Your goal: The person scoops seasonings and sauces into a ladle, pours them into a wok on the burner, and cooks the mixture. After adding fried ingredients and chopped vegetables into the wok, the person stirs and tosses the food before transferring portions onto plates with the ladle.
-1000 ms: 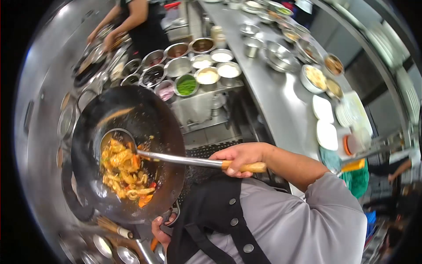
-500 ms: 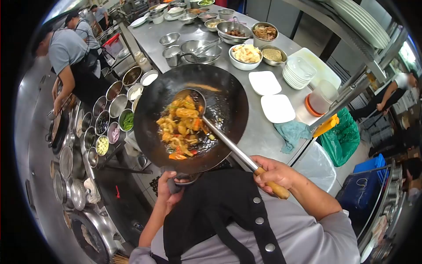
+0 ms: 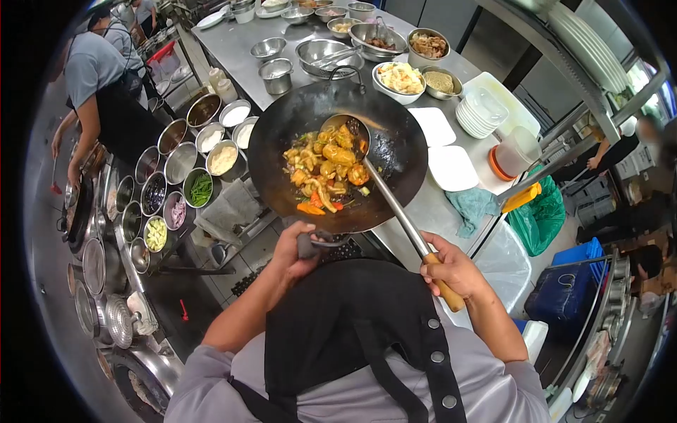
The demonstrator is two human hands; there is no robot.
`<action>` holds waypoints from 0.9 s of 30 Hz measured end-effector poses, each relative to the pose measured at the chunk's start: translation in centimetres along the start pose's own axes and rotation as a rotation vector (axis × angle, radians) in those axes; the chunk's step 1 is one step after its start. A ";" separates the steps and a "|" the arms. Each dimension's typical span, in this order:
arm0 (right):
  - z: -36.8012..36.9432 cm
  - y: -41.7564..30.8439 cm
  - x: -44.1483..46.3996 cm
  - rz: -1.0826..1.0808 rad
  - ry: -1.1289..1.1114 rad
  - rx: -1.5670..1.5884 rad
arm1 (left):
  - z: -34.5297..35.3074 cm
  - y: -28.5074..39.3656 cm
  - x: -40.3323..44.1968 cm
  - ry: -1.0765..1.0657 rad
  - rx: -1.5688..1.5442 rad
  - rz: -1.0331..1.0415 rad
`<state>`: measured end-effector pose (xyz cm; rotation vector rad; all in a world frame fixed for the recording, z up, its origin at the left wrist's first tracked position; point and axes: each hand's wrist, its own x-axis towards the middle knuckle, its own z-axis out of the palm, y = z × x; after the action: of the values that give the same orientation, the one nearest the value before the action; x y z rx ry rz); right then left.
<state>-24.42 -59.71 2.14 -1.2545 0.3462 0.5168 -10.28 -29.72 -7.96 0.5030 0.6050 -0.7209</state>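
In front of me hangs a large black wok (image 3: 275, 155), its near handle wrapped in dark cloth. My left hand (image 3: 296, 248) is closed round that wrapped handle. Saucy stir-fried food (image 3: 328, 166), with orange and yellow pieces, lies in the wok. My right hand (image 3: 455, 264) grips the wooden end of a long steel ladle (image 3: 395, 201). The ladle's bowl rests among the food on its upper right side. Two square white plates (image 3: 453, 168) sit on the steel table just right of the wok, the farther one partly covered by its rim.
Metal pots of chopped ingredients (image 3: 201, 189) line the left counter. On the steel table (image 3: 233, 53) stand several bowls, stacked dishes (image 3: 476, 116) and a teal cloth (image 3: 471, 209). A green-lined bin (image 3: 536, 222) is at right. Co-workers (image 3: 113, 92) stand at far left and right.
The wok has moved right and away from me, nearer the square plates, with both hands travelling along. My view has shifted, and the food has turned over a little around the ladle.
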 end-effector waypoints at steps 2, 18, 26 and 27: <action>1.2 -0.1 0.0 -0.040 0.051 -0.158 | -0.3 0.5 1.1 -0.044 0.003 -0.040; -2.1 9.1 -1.7 -0.540 0.601 -0.946 | -0.9 -0.5 2.5 -0.063 0.033 -0.061; -7.5 11.5 -0.8 -0.258 0.345 -0.517 | -1.2 -3.1 3.5 -0.004 0.069 0.051; -7.2 10.3 -1.3 -0.270 0.290 -0.358 | -0.9 -3.1 3.2 0.011 0.062 0.053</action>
<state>-30.91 -64.56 -7.51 -1.7014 0.3284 0.1662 -10.93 -32.59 -11.38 0.5792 0.5786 -0.6883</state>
